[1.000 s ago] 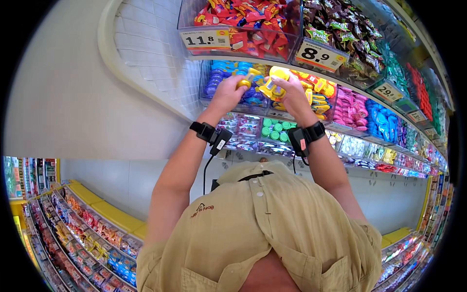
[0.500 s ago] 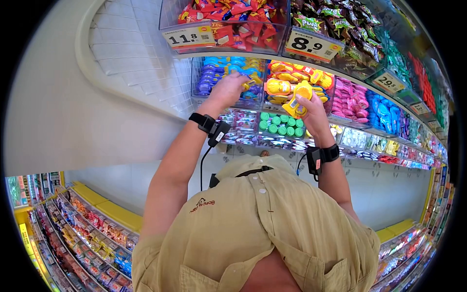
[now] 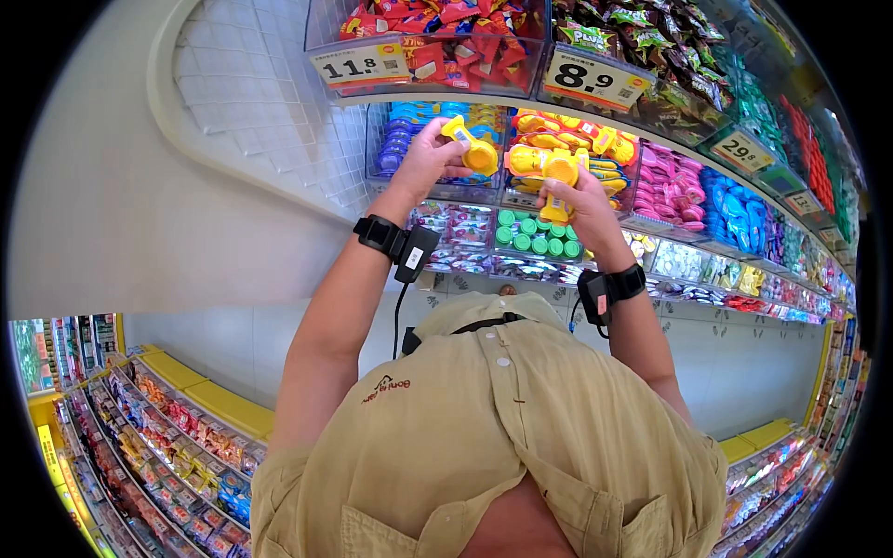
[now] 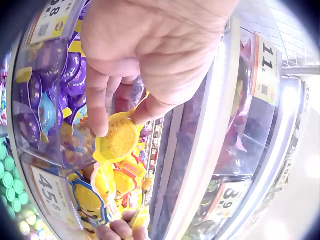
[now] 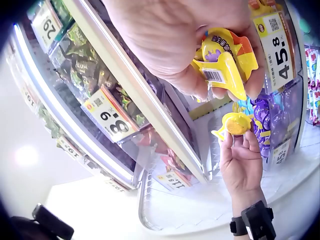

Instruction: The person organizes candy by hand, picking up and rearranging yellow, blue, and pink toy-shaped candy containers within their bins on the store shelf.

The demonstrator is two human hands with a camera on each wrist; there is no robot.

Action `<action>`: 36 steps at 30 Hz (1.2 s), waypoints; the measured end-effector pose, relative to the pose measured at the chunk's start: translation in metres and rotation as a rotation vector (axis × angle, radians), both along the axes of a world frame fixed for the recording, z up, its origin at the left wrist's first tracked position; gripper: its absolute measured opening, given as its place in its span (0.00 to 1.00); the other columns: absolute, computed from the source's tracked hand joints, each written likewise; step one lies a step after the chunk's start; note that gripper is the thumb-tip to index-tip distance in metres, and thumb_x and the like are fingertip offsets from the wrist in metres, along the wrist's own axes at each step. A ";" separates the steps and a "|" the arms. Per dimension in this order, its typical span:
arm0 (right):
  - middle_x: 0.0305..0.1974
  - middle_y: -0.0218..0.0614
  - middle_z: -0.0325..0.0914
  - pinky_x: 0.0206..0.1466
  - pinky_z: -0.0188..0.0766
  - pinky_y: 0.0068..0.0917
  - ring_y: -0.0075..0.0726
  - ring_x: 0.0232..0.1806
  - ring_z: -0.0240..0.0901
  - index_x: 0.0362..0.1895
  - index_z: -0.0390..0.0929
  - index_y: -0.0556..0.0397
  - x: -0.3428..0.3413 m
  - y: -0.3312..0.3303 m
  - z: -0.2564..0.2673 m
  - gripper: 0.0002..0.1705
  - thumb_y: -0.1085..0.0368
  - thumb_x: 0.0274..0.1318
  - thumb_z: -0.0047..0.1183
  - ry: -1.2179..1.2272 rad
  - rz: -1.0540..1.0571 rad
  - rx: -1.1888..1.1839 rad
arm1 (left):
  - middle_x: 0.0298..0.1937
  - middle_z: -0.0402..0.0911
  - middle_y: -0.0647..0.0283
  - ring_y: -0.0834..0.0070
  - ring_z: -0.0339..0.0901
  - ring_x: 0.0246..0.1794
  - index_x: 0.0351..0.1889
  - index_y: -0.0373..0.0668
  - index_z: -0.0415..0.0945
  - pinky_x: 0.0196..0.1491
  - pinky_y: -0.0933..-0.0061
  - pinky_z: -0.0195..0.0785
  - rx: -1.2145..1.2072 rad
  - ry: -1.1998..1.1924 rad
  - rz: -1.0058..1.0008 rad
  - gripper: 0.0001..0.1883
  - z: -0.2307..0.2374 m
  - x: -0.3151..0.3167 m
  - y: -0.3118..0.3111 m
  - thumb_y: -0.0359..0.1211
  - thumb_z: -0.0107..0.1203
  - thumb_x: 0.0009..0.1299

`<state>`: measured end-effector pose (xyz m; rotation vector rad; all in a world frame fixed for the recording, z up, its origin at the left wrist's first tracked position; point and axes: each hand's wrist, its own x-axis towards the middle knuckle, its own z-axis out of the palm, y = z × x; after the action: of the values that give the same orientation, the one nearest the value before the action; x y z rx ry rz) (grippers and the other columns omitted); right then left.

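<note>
My left hand (image 3: 426,166) pinches a yellow candy pack (image 3: 480,158) above the bin of purple and blue packs (image 3: 391,149). In the left wrist view, thumb and fingers grip this pack (image 4: 117,139) at its edge, its round orange-yellow cup facing the camera. To the right, my right hand (image 3: 597,212) holds another yellow pack (image 3: 560,169) in front of the bin of yellow and red packs (image 3: 532,160). A white barcode, printed lettering and an orange part show on the right hand's pack (image 5: 222,62) in the right wrist view. The two hands are apart.
An upper shelf with red candies (image 3: 465,63) and a price tag (image 3: 595,80) overhangs both bins. Pink packs (image 3: 668,200) lie to the right, green round-lidded pieces (image 3: 538,232) below. A white curved counter edge (image 3: 158,102) stands at the left.
The hands were close together a second ago and have since separated, the right shifting rightward. My left hand dipped over the purple and blue bin, then turned, bringing its yellow pack into clear view.
</note>
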<state>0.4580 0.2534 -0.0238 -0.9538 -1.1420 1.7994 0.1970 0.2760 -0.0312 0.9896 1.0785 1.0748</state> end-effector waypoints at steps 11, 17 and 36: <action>0.39 0.35 0.76 0.38 0.75 0.24 0.29 0.34 0.78 0.51 0.65 0.57 -0.039 0.005 0.007 0.24 0.69 0.51 0.58 -0.016 0.033 0.143 | 0.41 0.77 0.63 0.77 0.78 0.39 0.45 0.40 0.69 0.41 0.79 0.74 0.027 0.068 -0.103 0.13 0.022 0.007 -0.021 0.32 0.58 0.65; 0.39 0.35 0.76 0.38 0.75 0.25 0.29 0.34 0.78 0.51 0.66 0.57 -0.035 0.009 0.005 0.23 0.69 0.51 0.58 -0.031 0.071 0.191 | 0.37 0.77 0.67 0.81 0.72 0.37 0.40 0.41 0.75 0.39 0.79 0.65 0.371 0.681 -0.246 0.09 0.039 0.000 -0.017 0.32 0.58 0.64; 0.38 0.34 0.76 0.32 0.78 0.26 0.29 0.35 0.77 0.47 0.68 0.55 0.026 -0.018 -0.006 0.16 0.67 0.55 0.56 -0.087 -0.158 -0.018 | 0.32 0.80 0.57 0.58 0.77 0.34 0.32 0.40 0.77 0.39 0.61 0.68 0.745 1.299 -0.093 0.06 -0.029 -0.009 0.001 0.29 0.56 0.57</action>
<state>0.4838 0.2351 -0.0301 -1.1107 -1.0733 1.6581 0.1879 0.2771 -0.0600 2.4933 1.6148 0.6717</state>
